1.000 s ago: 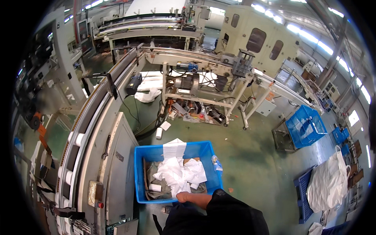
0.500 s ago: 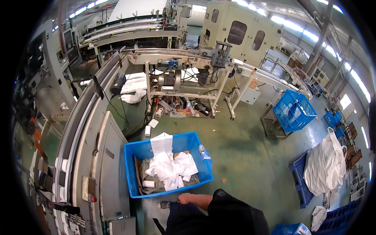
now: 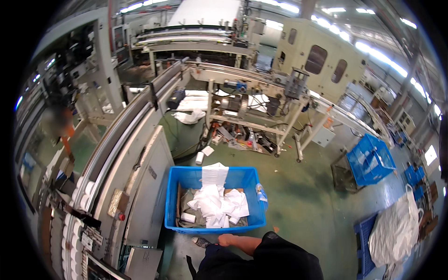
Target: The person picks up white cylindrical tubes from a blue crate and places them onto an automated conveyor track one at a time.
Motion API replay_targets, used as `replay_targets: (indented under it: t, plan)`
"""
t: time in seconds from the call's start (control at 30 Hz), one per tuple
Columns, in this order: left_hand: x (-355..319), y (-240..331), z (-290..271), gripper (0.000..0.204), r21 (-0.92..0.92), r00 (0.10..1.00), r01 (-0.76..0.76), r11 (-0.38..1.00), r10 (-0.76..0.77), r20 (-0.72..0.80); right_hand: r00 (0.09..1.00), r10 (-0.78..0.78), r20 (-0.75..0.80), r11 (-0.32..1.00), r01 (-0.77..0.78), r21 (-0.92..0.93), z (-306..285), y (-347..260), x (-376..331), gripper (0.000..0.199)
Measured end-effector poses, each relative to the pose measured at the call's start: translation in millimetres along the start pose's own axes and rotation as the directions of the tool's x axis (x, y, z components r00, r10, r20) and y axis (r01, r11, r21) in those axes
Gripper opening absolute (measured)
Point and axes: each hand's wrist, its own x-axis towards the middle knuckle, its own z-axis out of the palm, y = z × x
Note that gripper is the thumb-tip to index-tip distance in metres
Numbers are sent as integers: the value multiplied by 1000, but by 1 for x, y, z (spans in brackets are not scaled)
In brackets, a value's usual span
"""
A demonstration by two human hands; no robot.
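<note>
My right hand (image 3: 226,240) hangs just beyond the near rim of a blue plastic tub (image 3: 254,223), beside my dark trouser leg. Its fingers point down and are too hidden to read, and nothing shows in it. The bare forearm comes out of a black sleeve (image 3: 284,254). Inside the tub lie crumpled white paper sheets (image 3: 213,200) on grey-green cloth, with a small white roll or block (image 3: 188,217) at the near left. One sheet drapes over the far rim. No part of my left hand appears.
Left of the tub stands a metal cabinet (image 3: 148,186) beside a long conveyor (image 3: 119,135) carrying white rolls (image 3: 74,242). Beyond are a machine frame with a motor (image 3: 233,105) and scrap beneath. At right stand a blue crate (image 3: 373,161) and a white bulk sack (image 3: 394,228) on a blue pallet.
The view has swung left, so the surroundings sit farther right and more white rolls show on the conveyor. My right hand stays near the tub's near rim. The tub's contents look unchanged.
</note>
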Motion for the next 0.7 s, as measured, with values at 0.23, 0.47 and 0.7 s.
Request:
replay_targets:
  t: [0.23, 0.47, 0.7]
  plan:
    - [-13, -18, -20, 65, -19, 997, 56, 998, -57, -59, 994, -93, 49, 994, 96, -59, -1, -5, 26, 35]
    - [-32, -30, -34, 65, -22, 989, 95, 995, -97, -113, 983, -170, 68, 975, 178, -134, -3, -12, 46, 36]
    - [-39, -40, -44, 67, -32, 981, 139, 990, -142, -128, 965, -239, 109, 952, 255, -169, -2, -3, 44, 37]
